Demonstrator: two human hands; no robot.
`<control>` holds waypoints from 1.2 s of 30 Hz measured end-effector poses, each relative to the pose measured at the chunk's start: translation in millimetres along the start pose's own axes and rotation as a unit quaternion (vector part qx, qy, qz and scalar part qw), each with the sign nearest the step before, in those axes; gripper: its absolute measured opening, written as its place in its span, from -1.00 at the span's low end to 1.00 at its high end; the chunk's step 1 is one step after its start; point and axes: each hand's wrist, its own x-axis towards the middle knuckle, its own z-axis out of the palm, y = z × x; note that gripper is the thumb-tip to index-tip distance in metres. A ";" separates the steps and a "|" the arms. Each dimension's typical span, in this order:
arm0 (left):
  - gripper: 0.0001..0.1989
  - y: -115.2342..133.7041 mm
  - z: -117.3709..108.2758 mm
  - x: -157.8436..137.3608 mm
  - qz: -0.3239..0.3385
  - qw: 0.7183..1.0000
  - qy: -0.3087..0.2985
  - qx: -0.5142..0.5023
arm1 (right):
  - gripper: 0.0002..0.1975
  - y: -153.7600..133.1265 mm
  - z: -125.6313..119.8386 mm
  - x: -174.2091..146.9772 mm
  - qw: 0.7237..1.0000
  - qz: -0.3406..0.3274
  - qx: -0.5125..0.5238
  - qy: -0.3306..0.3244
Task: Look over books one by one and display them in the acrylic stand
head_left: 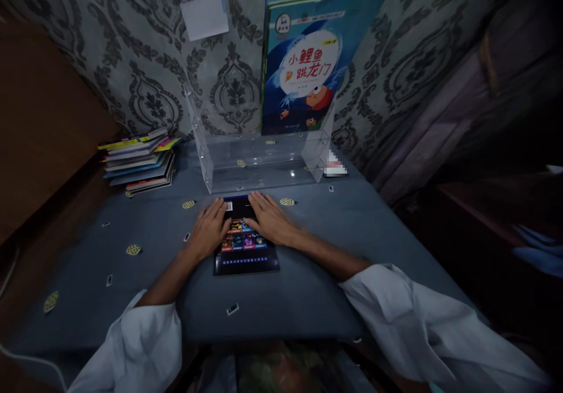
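Note:
A dark book (246, 261) with small coloured pictures and a barcode on its cover lies flat on the table, upside down to my view. My left hand (210, 227) rests on its left edge, fingers stretched out. Over the right side of the cover lies my right hand (270, 220), flat, with its fingers extended. Neither hand grips anything. Just beyond the book stands a clear acrylic rack (259, 176). Upright in its right part are picture books (303, 82), the front one blue with an orange fish.
A stack of books (141, 161) sits at the back left of the grey patterned tablecloth (153, 223). A brown panel (44, 111) borders the left side. White paper (204, 17) is at the wallpapered wall, and a curtain (444, 111) hangs right.

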 end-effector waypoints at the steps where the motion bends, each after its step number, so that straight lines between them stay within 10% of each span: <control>1: -0.55 0.0 0.3 -0.2 0.000 1.000 0.004 0.000 | -0.29 0.4 0.1 -1.0 1.000 0.004 -0.002 0.002; 36: -0.51 20.1 -9.2 -19.9 -0.016 0.998 -0.051 -0.018 | -0.04 -40.1 -16.0 -111.3 0.992 -0.115 0.017 -0.046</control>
